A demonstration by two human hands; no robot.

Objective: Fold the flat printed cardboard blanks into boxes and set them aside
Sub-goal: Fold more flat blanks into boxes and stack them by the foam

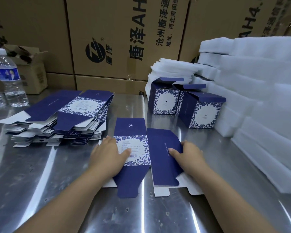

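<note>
Flat and printed side up on the steel table [57,174], near its front edge: one blue floral blank [134,145], tabs spread toward the near side. Pressed down at the left margin of the floral panel by the left hand [107,157], fingers fairly straight, thumb stretched across the label print. Gripped at the right margin of the plain blue panel by the right hand [190,157], thumb on top, fingers curled round the edge. Left and further back, well apart across a strip of bare steel, a slumped stack of flat blanks [71,118] with fanned, uneven edges. Right and further back, three folded boxes [203,113] upright with top flaps open, just beside white foam sheets [259,81] piled along the right side. At far left, a water bottle [8,78]; along the back, brown shipping cartons [124,39].
</note>
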